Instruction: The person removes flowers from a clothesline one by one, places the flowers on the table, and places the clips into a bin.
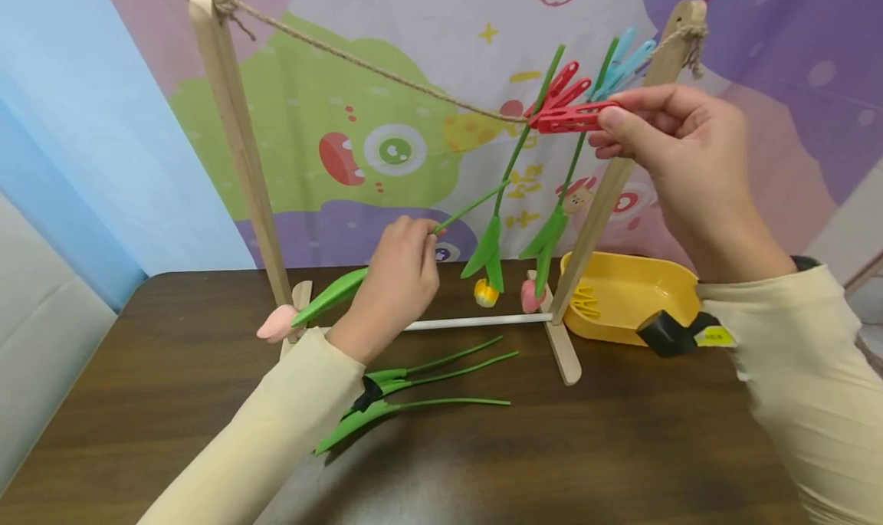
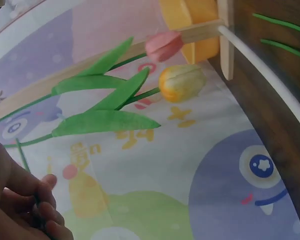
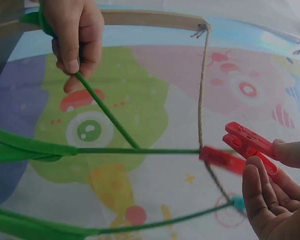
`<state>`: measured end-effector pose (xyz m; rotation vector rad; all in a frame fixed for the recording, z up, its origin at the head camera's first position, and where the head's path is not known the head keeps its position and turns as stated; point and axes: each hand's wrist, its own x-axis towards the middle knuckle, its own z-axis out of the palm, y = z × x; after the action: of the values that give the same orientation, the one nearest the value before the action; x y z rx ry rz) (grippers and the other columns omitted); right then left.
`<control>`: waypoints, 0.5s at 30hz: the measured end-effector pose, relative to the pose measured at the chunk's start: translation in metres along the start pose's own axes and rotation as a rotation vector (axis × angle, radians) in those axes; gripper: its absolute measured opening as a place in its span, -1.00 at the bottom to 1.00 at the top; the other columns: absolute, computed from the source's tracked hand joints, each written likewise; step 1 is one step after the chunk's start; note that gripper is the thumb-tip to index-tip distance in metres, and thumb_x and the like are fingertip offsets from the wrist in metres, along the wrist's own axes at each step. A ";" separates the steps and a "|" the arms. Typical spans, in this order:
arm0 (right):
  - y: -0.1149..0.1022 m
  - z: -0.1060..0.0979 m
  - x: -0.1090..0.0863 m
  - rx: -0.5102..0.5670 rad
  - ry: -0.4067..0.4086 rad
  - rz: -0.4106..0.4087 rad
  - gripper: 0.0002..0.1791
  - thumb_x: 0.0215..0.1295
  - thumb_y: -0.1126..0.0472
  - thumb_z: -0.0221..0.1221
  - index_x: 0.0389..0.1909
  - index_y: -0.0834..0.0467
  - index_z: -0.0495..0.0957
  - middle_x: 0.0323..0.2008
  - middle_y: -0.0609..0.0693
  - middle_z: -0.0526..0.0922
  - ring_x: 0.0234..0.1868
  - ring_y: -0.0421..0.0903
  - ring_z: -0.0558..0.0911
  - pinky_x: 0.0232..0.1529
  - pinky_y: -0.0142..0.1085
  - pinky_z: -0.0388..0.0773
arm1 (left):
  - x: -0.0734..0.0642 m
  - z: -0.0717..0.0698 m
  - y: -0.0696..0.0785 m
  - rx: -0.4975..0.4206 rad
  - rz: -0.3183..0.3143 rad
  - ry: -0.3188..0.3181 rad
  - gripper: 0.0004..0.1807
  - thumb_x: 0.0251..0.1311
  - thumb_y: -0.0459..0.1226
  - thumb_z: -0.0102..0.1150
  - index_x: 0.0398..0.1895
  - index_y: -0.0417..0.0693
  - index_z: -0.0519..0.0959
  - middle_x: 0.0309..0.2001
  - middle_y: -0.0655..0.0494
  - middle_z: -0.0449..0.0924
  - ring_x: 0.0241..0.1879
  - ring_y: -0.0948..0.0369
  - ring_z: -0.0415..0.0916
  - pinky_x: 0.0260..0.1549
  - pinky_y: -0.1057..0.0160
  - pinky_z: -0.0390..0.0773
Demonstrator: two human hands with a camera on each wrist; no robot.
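At 2 o'clock, the right hand (image 1: 697,161) pinches a red clothespin (image 1: 572,117); near centre, the left hand (image 1: 400,276) grips a tulip (image 1: 336,293), bloom toward 8. Apparently it's being hung; next likely means raising its stem to the rope (image 1: 386,73).

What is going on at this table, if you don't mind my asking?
A person's left hand holds a pale pink tulip by its stem, while the right hand pinches a red clothespin close to a rope strung between two wooden posts. On that rope, a yellow tulip and a darker pink tulip already hang heads down. The held tulip is not yet clipped up, and three more green stems lie on the table.
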<state>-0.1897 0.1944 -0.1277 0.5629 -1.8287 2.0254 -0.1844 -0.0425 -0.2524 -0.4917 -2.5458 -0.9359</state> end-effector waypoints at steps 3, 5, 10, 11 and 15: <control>0.007 -0.012 -0.006 0.071 0.027 0.032 -0.77 0.01 0.39 0.33 -0.29 0.39 0.58 -0.43 0.11 0.69 -0.48 -0.08 0.67 -0.32 -0.38 0.62 | -0.007 0.002 -0.002 0.084 0.025 -0.015 -0.69 0.42 -0.31 -0.28 -0.14 -0.29 0.50 -0.27 -0.10 0.46 -0.25 0.00 0.36 -0.12 0.09 0.37; 0.013 -0.022 -0.010 0.122 0.048 0.067 -0.75 0.00 0.40 0.34 -0.28 0.40 0.58 -0.40 0.13 0.69 -0.48 -0.06 0.67 -0.32 -0.37 0.62 | -0.013 0.004 -0.004 0.144 0.045 -0.011 -0.69 0.43 -0.29 -0.26 -0.18 -0.28 0.51 -0.30 -0.09 0.46 -0.28 0.00 0.36 -0.16 0.08 0.38; 0.029 -0.051 -0.021 0.248 0.088 0.126 -0.80 0.06 0.48 0.26 -0.26 0.44 0.56 -0.39 0.17 0.69 -0.47 -0.02 0.68 -0.34 -0.33 0.63 | -0.032 0.011 -0.008 0.309 0.095 0.028 -0.76 0.38 -0.28 -0.12 -0.30 -0.23 0.51 -0.42 -0.04 0.42 -0.40 0.01 0.35 -0.37 0.11 0.39; 0.032 -0.057 -0.023 0.272 0.095 0.129 -0.83 0.08 0.50 0.23 -0.27 0.45 0.56 -0.39 0.18 0.69 -0.47 0.00 0.68 -0.35 -0.32 0.63 | -0.037 0.013 -0.009 0.344 0.104 0.031 -0.78 0.37 -0.28 -0.10 -0.33 -0.22 0.51 -0.44 -0.03 0.41 -0.43 0.02 0.35 -0.42 0.12 0.38; 0.045 -0.079 -0.033 0.252 0.141 0.167 -0.84 0.12 0.49 0.19 -0.24 0.42 0.58 -0.36 0.14 0.69 -0.43 -0.03 0.70 -0.34 -0.32 0.63 | -0.060 0.021 -0.013 0.451 0.146 0.052 -0.83 0.30 -0.29 0.00 -0.42 -0.18 0.46 -0.52 0.01 0.34 -0.51 0.05 0.30 -0.56 0.20 0.28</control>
<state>-0.1886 0.2688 -0.1899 0.3315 -1.5978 2.3614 -0.1433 -0.0489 -0.3024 -0.4962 -2.5234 -0.3017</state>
